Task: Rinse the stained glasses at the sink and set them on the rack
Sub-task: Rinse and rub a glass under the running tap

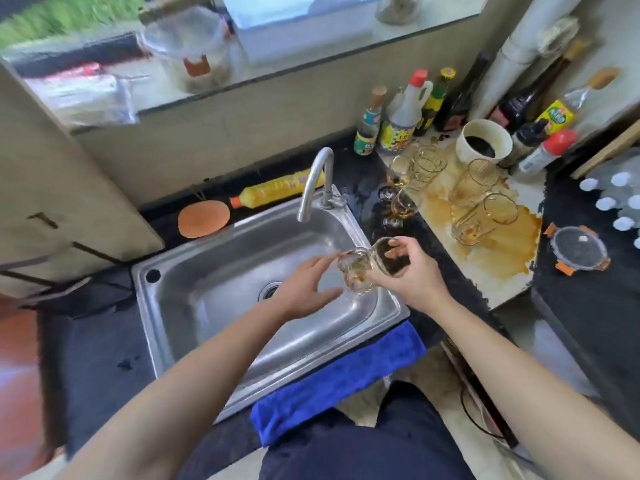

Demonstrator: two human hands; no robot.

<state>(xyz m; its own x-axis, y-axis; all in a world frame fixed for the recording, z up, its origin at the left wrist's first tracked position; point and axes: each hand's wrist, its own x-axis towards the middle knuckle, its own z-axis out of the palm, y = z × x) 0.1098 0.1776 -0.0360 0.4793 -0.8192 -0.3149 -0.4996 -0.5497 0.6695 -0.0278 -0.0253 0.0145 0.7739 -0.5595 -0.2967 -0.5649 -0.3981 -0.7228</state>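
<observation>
My right hand (412, 271) grips a stained clear glass (363, 268), tilted on its side over the right part of the steel sink (194, 299). My left hand (308, 285) hovers over the basin with fingers spread, its fingertips at the glass's rim. Brown residue shows inside the glass. Several more stained glasses (485, 216) lie and stand on a white board (505, 282) smeared with brown liquid, right of the sink. Two small stemmed glasses (403, 202) stand by the tap (313, 183). No water runs from the tap. No rack is in view.
Sauce bottles (401, 116) and a white cup of dark liquid (483, 142) crowd the back right corner. A yellow bottle (277, 192) and an orange pad (203, 218) lie behind the sink. A blue cloth (339, 379) hangs over the front edge. A lidded container (578, 249) sits at right.
</observation>
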